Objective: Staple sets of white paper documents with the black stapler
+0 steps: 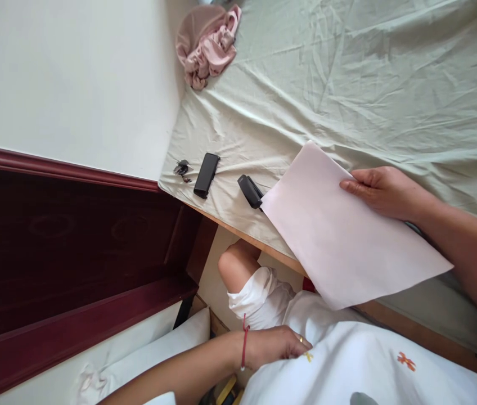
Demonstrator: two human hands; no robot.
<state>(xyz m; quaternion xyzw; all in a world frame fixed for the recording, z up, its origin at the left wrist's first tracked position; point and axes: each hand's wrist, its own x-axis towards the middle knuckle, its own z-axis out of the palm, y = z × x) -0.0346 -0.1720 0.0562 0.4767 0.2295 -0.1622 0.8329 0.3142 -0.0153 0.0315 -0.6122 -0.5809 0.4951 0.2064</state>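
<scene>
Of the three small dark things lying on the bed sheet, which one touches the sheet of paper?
The black stapler-like object: the paper overlaps its end. The black phone-like bar and the small dark clip lie apart, nearer the wall.

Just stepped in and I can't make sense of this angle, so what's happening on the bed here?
A person sits at the edge of a bed covered with a pale green sheet. Their right hand holds a blank white sheet of paper by its edge, over the mattress edge. Their left hand, with a red string at the wrist, rests on their white garment. Beside the paper lie a black stapler, a black phone and a small dark object. A pink cloth is bunched by the wall.
</scene>
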